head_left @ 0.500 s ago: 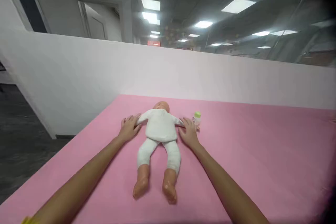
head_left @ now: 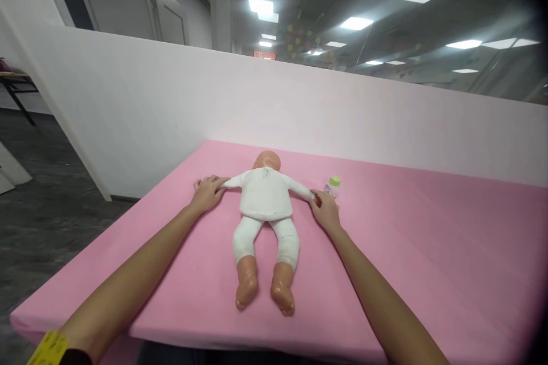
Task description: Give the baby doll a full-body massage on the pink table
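Yellow wristband [head_left: 50,347]: on the left forearm at the near edge of view, with a dark band just beside it.

Pink table [head_left: 428,274]: flat matte pink top reaching from the near edge to a white partition wall [head_left: 171,114].

Baby doll [head_left: 266,222]: lies face up in the middle of the pink table, feet toward the camera, head toward the wall. Bare tan feet and bald tan head; white long-sleeved top and white leggings. Legs slightly parted, arms spread straight out to both sides.

Left hand [head_left: 206,194]: fingers curled over the end of the doll's sleeve on that side, holding it against the table.

Right hand [head_left: 327,211]: fingers pinched on the end of the other sleeve.

Small bottle [head_left: 333,186]: green cap, upright, just beyond the right hand.
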Demonstrator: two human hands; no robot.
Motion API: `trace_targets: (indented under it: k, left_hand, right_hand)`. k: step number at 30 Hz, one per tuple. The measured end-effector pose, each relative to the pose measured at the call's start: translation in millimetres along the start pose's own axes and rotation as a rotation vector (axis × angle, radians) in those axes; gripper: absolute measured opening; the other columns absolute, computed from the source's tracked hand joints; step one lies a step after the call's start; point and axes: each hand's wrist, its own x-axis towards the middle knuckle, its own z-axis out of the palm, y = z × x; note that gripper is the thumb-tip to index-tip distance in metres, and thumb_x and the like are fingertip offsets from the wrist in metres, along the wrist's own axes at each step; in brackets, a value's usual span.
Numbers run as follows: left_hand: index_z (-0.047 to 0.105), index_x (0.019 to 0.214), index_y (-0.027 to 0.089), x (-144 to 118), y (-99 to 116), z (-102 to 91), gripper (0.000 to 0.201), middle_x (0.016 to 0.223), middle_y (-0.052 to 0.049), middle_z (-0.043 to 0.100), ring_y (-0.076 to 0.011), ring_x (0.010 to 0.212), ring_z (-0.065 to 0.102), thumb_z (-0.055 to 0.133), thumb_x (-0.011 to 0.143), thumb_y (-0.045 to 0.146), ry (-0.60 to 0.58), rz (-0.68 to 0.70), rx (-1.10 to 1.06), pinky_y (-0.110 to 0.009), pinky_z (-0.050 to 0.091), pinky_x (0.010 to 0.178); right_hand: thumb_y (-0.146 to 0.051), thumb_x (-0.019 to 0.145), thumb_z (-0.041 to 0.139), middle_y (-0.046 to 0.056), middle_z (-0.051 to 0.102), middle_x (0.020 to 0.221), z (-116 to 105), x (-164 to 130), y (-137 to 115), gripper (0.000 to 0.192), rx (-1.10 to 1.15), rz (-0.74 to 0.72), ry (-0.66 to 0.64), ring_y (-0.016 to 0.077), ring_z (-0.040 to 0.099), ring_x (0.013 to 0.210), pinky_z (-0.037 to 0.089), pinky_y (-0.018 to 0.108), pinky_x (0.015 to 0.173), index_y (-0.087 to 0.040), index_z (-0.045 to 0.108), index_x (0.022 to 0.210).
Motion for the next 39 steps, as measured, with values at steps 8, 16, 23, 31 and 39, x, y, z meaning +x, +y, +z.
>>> trace_targets:
  k: [8,16,23,31,39]
  left_hand:
    - [0.058,0.141,0.028,-2,23,7.0,0.048,0.141,-0.013,0.06,-0.0356,0.134,0.048,0.049,0.095,0.038,0.143,0.048,-0.03,-0.061,0.024,0.115]
    - [0.054,0.061,0.022,-40,76,-28.8,0.055,0.065,-0.004,0.058,-0.0204,0.062,0.052,0.056,0.086,0.07,-0.276,-0.059,-0.29,-0.033,0.034,0.058]
    - [0.046,0.057,0.021,-54,107,-40.6,0.057,0.058,-0.002,0.046,-0.0145,0.051,0.036,0.068,0.073,0.071,-0.609,-0.034,-0.316,-0.033,0.023,0.053]
    - [0.054,0.058,0.021,-44,86,-55.2,0.049,0.058,-0.001,0.049,-0.0131,0.049,0.035,0.07,0.073,0.064,-0.849,-0.006,-0.364,-0.031,0.021,0.053]
    - [0.039,0.049,0.022,-42,86,-46.3,0.064,0.05,-0.001,0.039,-0.0146,0.049,0.036,0.052,0.092,0.067,-0.423,0.027,-0.442,-0.034,0.028,0.053]
  right_hand:
    - [-0.031,0.091,0.054,0.011,0.065,0.128,-2,-5,-20,0.038,0.112,-0.167,0.181,0.034,0.054,0.122,0.044,0.058,0.104,-0.024,0.063,0.127]
    - [-0.031,0.098,0.057,0.011,0.062,0.134,-8,-30,-70,0.032,0.289,-0.452,0.063,0.0318,0.055,0.128,0.046,0.055,0.111,-0.028,0.066,0.128]
    - [-0.044,0.09,0.077,0.008,0.06,0.14,-10,-39,-83,0.046,0.352,-0.56,-0.146,0.0322,0.054,0.133,0.045,0.056,0.115,-0.034,0.067,0.134]
    - [-0.042,0.091,0.076,0.008,0.064,0.133,-14,-41,-86,0.035,0.449,-0.518,-0.226,0.0302,0.058,0.129,0.05,0.053,0.112,-0.033,0.073,0.124]
    - [-0.039,0.099,0.058,0.01,0.069,0.128,-11,-27,-67,0.028,0.59,-0.364,-0.113,0.029,0.061,0.125,0.054,0.05,0.105,-0.027,0.073,0.12]
